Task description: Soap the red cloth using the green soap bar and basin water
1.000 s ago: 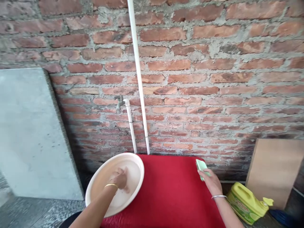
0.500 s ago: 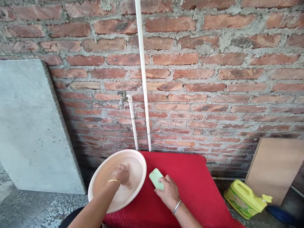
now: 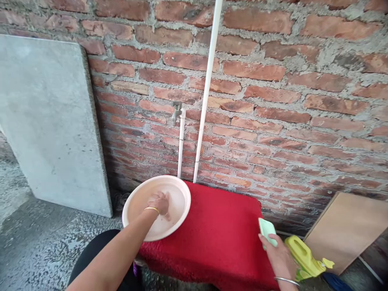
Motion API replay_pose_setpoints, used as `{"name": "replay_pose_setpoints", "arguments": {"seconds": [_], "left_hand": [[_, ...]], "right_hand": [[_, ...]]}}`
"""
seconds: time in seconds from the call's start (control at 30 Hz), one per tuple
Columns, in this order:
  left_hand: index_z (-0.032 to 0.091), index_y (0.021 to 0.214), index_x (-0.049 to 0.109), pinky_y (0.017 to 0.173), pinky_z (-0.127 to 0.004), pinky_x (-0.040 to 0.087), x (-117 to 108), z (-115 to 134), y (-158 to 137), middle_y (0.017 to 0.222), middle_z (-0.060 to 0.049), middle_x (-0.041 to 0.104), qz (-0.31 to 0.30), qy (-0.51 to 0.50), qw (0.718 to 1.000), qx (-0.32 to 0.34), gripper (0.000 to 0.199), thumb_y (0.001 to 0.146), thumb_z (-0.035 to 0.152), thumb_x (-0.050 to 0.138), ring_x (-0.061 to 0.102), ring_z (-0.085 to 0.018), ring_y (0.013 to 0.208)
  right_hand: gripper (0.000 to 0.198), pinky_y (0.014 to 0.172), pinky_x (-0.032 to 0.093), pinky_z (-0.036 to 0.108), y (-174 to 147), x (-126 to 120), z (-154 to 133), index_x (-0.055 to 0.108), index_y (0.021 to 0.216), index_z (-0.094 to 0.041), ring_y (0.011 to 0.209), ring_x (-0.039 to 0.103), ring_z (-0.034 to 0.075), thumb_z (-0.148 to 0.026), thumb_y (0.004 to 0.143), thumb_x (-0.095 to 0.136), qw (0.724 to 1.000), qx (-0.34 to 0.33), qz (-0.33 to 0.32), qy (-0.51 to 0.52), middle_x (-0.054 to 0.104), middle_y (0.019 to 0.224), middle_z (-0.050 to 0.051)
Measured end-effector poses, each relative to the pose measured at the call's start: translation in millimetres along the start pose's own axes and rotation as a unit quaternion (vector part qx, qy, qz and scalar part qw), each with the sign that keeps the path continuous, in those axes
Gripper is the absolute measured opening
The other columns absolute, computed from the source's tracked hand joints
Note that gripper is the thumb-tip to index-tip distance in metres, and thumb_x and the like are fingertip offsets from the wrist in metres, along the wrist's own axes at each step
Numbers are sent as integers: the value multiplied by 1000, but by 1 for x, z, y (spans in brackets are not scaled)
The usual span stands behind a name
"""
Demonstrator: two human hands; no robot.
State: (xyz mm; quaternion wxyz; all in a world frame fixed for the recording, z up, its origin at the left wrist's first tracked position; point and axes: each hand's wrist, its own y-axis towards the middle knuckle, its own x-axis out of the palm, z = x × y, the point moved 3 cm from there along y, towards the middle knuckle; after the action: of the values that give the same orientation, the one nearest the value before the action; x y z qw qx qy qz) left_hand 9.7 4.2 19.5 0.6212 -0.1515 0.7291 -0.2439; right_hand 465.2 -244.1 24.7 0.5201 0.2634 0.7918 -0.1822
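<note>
A round, pale pink basin (image 3: 129, 226) stands on the left part of a red cloth-covered table (image 3: 218, 226). My left hand (image 3: 160, 203), with a gold bracelet at the wrist, is down inside it, fingers stretched out and partly hard to make out; I see nothing held there. Past the table's right edge, my right hand (image 3: 280, 254) grips a flat, light green oblong block (image 3: 267, 231) with rounded corners; its exact kind does not show. A silver bangle circles that wrist. Just behind this hand is a yellow jug (image 3: 306, 256), partly covered by it.
A tap (image 3: 176, 112) on a white pipe rises behind the basin, beside a taller white pipe (image 3: 207, 89) along the brick wall. A grey slab (image 3: 57, 121) leans at left, a brown board (image 3: 345, 226) at right. My dark-clad knee (image 3: 93, 246) is near the basin.
My right hand has moved right with the light green block, from above the red cloth to the table's right edge. My left hand stays in the basin. The view has shifted.
</note>
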Motion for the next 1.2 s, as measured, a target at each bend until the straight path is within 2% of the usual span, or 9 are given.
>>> {"name": "replay_pose_setpoints", "arguments": {"seconds": [0.03, 0.1, 0.2, 0.3, 0.47, 0.67, 0.77, 0.97, 1.2], "left_hand": [[13, 161, -5, 88, -84, 39, -1, 0, -2, 163, -38, -5, -5, -6, 1000, -2, 163, 37, 73, 84, 11, -68, 142], [14, 160, -6, 89, -84, 39, -3, -1, -6, 164, -36, -8, -8, -17, 1000, -6, 162, 40, 73, 84, 7, -67, 143], [15, 160, -7, 91, -84, 38, -3, -4, -8, 164, -35, -12, -4, -39, 999, -6, 161, 41, 71, 85, 2, -65, 145], [18, 161, -6, 94, -82, 38, 0, -6, -5, 165, -33, -13, -3, -50, 999, -7, 161, 40, 70, 86, 2, -63, 147], [18, 161, -2, 96, -83, 35, 3, -7, 1, 165, -34, -8, 11, -49, 999, -14, 162, 36, 72, 86, 5, -63, 146], [14, 161, 0, 89, -83, 39, 3, -6, 1, 164, -37, -7, 14, -43, 999, -4, 161, 37, 71, 85, 8, -67, 143], [15, 162, 4, 89, -85, 38, 3, -7, 1, 164, -36, -3, 20, -50, 999, -2, 159, 37, 71, 85, 9, -67, 143], [17, 162, 2, 95, -83, 36, 3, -8, 0, 166, -33, -5, 20, -48, 999, -14, 162, 34, 66, 88, 8, -64, 145], [16, 162, 5, 94, -81, 37, 4, -7, 1, 166, -34, 1, 29, -30, 999, -13, 155, 40, 63, 88, 14, -65, 143]], "right_hand": [[42, 73, 52, 54, -7, 9, -20, 73, 106, -37, 84, 70, 40, -60, 83, 47, 1000, 13, 12, 10, 69, 92, 15], [37, 74, 54, 46, -26, 32, -69, 71, 105, -33, 89, 69, 34, -54, 84, 50, 999, -38, 4, 27, 67, 105, 13], [27, 82, 54, 36, -63, 66, -136, 70, 102, -32, 94, 68, 27, -48, 82, 62, 987, -153, -27, 40, 65, 103, 6], [21, 87, 51, 33, -96, 87, -174, 69, 99, -31, 97, 66, 25, -34, 78, 71, 966, -248, -54, 47, 64, 99, 3], [22, 87, 49, 32, -114, 92, -183, 68, 99, -30, 98, 65, 25, -32, 79, 75, 965, -244, -84, 43, 64, 99, 3], [26, 90, 47, 37, -110, 79, -184, 66, 94, -30, 102, 62, 28, -45, 78, 78, 965, -253, -64, -6, 63, 108, 5], [33, 94, 47, 38, -110, 78, -193, 67, 106, -30, 107, 61, 28, -44, 78, 78, 962, -266, -68, -9, 62, 116, 6], [41, 96, 48, 35, -116, 90, -214, 66, 121, -28, 106, 63, 26, -25, 80, 69, 961, -265, -82, -9, 62, 111, 7], [44, 97, 50, 36, -118, 103, -211, 67, 124, -30, 110, 63, 27, -34, 80, 73, 957, -278, -83, 7, 62, 115, 7]]}}
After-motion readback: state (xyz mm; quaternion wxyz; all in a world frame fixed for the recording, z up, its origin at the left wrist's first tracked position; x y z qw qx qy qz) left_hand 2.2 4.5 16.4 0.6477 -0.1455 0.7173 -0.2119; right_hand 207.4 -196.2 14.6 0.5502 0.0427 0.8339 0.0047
